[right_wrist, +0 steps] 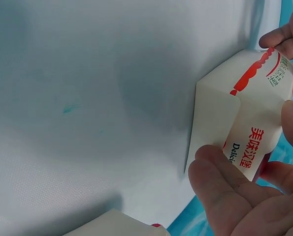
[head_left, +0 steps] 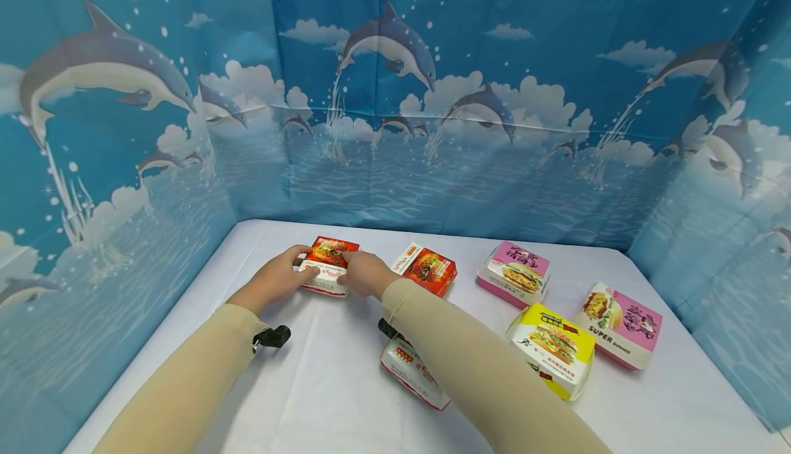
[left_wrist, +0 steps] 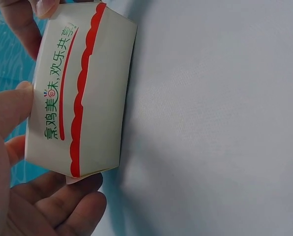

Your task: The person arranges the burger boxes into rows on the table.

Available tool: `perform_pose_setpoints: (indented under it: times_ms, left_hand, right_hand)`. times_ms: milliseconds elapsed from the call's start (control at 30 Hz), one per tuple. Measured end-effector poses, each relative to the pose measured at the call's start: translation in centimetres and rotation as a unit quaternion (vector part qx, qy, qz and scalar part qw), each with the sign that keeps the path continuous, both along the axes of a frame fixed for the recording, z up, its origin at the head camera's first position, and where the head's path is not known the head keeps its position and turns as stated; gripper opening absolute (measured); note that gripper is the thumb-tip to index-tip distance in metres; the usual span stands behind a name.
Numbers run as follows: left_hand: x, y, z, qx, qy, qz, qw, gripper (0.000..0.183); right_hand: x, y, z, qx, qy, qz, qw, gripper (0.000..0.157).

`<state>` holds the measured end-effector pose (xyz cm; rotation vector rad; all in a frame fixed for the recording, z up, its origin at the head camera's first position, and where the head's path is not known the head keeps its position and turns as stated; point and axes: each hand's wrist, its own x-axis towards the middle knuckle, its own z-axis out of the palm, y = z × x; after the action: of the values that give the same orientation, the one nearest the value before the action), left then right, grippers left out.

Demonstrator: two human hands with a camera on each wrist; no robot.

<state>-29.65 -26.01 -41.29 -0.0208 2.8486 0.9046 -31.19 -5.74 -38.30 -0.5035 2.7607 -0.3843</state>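
Observation:
Both hands hold one red-and-white burger box [head_left: 323,282] at the back left of the white table. My left hand [head_left: 281,277] grips its left side, thumb on the front near the top edge. On the box's right side is my right hand [head_left: 366,274], with fingers against the side panel and the thumb at the front. The left wrist view shows the white front of the burger box [left_wrist: 99,93], its lid down, with a red wavy band. In the right wrist view the side of the burger box [right_wrist: 217,118] shows a folded flap.
Right of the hands lies another red burger box [head_left: 432,268]. A white-sided burger box [head_left: 410,375] sits partly under the right forearm. Farther right are a pink burger box [head_left: 516,272], a yellow one [head_left: 556,344] and a second pink one [head_left: 624,323]. Dolphin-print curtains [head_left: 395,186] surround the table.

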Motion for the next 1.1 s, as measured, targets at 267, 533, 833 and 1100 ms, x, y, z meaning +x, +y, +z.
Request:
perform_pose_setpoints:
  times_ms: [267,533,833,1100]
  left_hand:
    - [0.03,-0.11,-0.37,-0.001,0.008,0.001,1.0,0.075]
    - [0.1,-0.03,-0.55,0.0,0.017,0.006,0.9998,0.075]
    - [0.45,0.02,-0.68,0.001,0.021,0.009,0.9997,0.075]
    - [0.44,0.09,-0.84,0.004,0.025,0.006,0.9997,0.074]
  right_hand:
    - [-0.18,0.09,-0.08,0.002,0.002,0.004,1.0,0.069]
    - [-0.05,0.21,0.09,0.003,-0.005,-0.006,1.0,0.07]
    - [0.23,0.21,0.41,-0.001,-0.011,-0.013,1.0,0.07]
    - [0.37,0.37,0.57,-0.002,-0.008,-0.011,1.0,0.069]
